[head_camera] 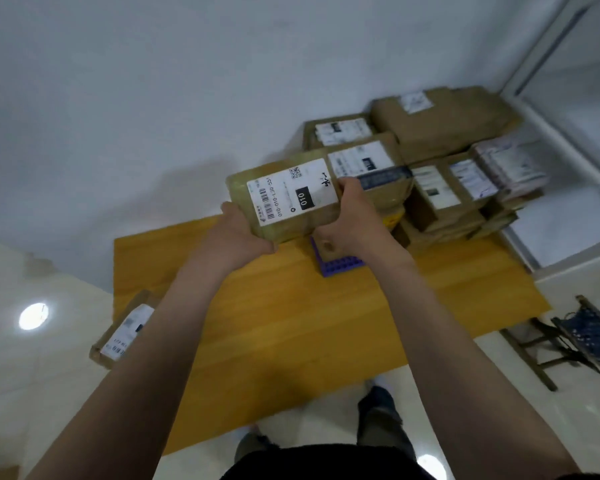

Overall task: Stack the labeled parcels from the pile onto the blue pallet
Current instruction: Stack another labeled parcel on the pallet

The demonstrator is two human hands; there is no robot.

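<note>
matt brown cardboard parcel [284, 199] with glossy paper label [291, 192], smooth yellow wooden table [291, 323], blue plastic pallet [336, 266]

Labeled brown parcel [288, 199] aloft over blue pallet [340, 265]

Probably a parcel sorting room: labeled parcels [426, 161] stacked on a wooden table [291, 323]

Pale wall [118, 81], glossy floor [49, 382], yellow wooden table [291, 341], dark stool [548, 344].
</note>
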